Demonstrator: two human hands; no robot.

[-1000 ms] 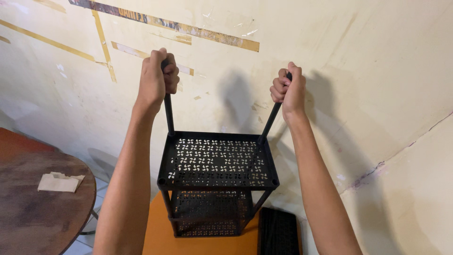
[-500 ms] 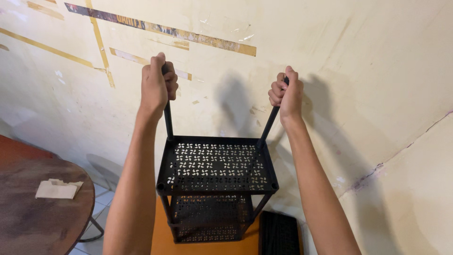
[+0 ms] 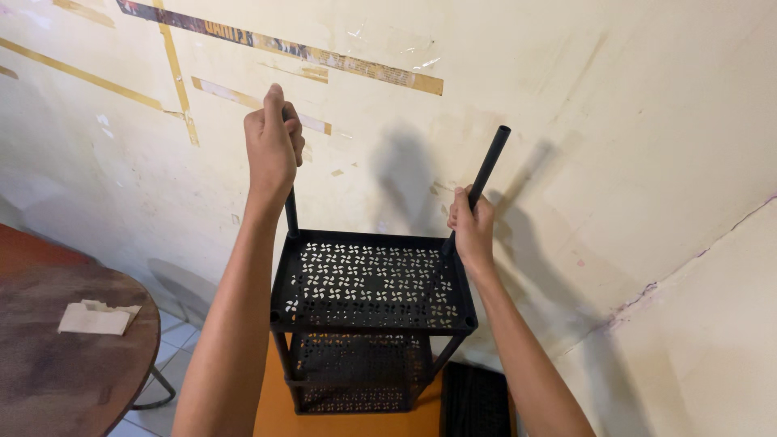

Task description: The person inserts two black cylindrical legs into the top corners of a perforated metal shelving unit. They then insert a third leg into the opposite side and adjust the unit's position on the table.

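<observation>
The left hand (image 3: 273, 150) is closed in a fist around the top of the rear left pole (image 3: 290, 212), covering its end, much as it was half a second ago. The right hand (image 3: 472, 226) has changed its place: earlier it gripped the top of the rear right pole (image 3: 488, 166), and now it has slid down to wrap the pole's lower part, just above the shelf corner, leaving the open upper end of the tube bare and slanting up to the right.

Both poles rise from the back corners of the black perforated shelf (image 3: 372, 282), the top tier of a plastic rack (image 3: 360, 364) with a second tier below. The rack stands on an orange surface (image 3: 271, 409) against the stained cream wall (image 3: 583, 105) with tape strips. Another black panel (image 3: 477, 400) lies just right of its base. At the left, a round brown worktop (image 3: 57, 380) carries a folded cloth (image 3: 95, 317), well apart from the rack.
</observation>
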